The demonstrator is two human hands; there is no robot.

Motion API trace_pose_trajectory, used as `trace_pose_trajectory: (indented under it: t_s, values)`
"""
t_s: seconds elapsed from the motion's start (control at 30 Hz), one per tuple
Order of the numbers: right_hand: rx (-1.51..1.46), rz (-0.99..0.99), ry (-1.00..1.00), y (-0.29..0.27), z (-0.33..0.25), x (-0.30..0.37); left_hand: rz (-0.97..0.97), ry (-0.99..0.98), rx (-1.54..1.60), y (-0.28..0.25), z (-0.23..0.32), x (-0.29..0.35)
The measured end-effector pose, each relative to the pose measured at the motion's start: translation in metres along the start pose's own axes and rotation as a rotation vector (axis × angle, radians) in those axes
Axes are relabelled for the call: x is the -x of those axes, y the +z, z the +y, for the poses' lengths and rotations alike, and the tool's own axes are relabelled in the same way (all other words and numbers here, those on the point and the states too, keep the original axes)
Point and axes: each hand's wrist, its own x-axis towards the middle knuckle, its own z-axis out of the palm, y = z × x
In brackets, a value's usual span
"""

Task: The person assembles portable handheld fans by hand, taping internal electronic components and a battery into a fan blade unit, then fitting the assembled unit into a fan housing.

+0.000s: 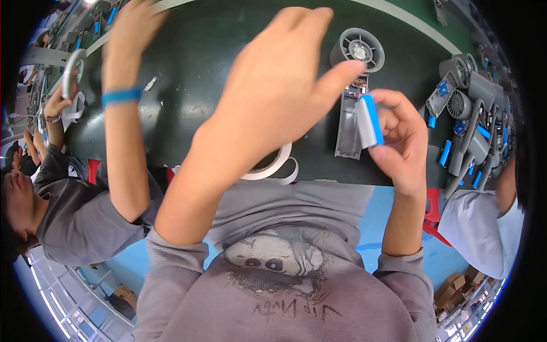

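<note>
Though tilted, battery (371,121) between right fingers (397,104)

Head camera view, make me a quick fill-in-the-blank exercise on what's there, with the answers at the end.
1. The right hand holds a small piece that is white and ____.
2. Nearer the person's body than the round fan head lies a white roll of ____.
3. The pile of grey parts lies toward the person's ____ side.
4. The tabletop is dark ____.

Missing words: blue; tape; right; green.
</note>
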Motion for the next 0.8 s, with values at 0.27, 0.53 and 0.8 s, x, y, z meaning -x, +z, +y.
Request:
trace_pose_trajectory:
  t_s: [0.27,0.53,0.8]
  values:
    - [1.125,-0.265,-0.227,0.002,-0.046,-0.002,-0.256,-0.008,0.094,0.011,0.007,-0.018]
    - [1.43,-0.266,-0.239,0.01,-0.044,-0.009,-0.18,0.008,0.101,0.013,0.014,-0.014]
    - [0.911,-0.057,-0.057,-0.002,-0.04,-0.005,-0.151,0.035,0.055,0.016,0.009,-0.013]
